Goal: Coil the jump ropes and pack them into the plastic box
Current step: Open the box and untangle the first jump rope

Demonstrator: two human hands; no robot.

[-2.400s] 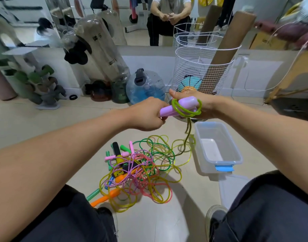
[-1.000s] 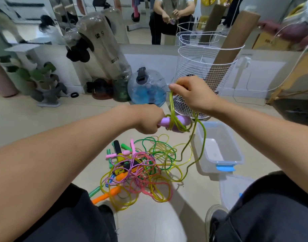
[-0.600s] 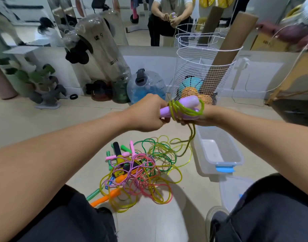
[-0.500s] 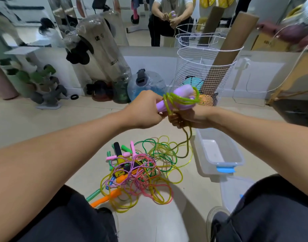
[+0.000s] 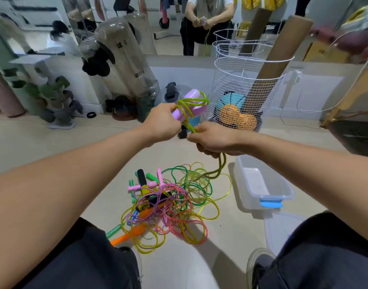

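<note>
My left hand (image 5: 161, 124) grips the purple handles (image 5: 191, 105) of a jump rope, held tilted upward. Several turns of yellow-green rope (image 5: 189, 107) are wound around the handles. My right hand (image 5: 214, 140) grips the same rope just below the handles, and the rest hangs from that fist to the floor. A tangled pile of jump ropes (image 5: 168, 203) in yellow, green, pink and purple lies on the floor between my knees. The clear plastic box (image 5: 283, 190) with a blue latch stands on the floor to the right of the pile, nothing inside.
The box's clear lid (image 5: 281, 230) lies by my right knee. A white wire basket (image 5: 247, 90) with balls and a cardboard tube stands behind my hands. Big clear bottles (image 5: 126, 69) and a dumbbell rack (image 5: 60, 103) line the mirror wall.
My right hand wound more rope around the handles, going up, over and down. The handles now tilt more upright and my right hand sits lower, under them.
</note>
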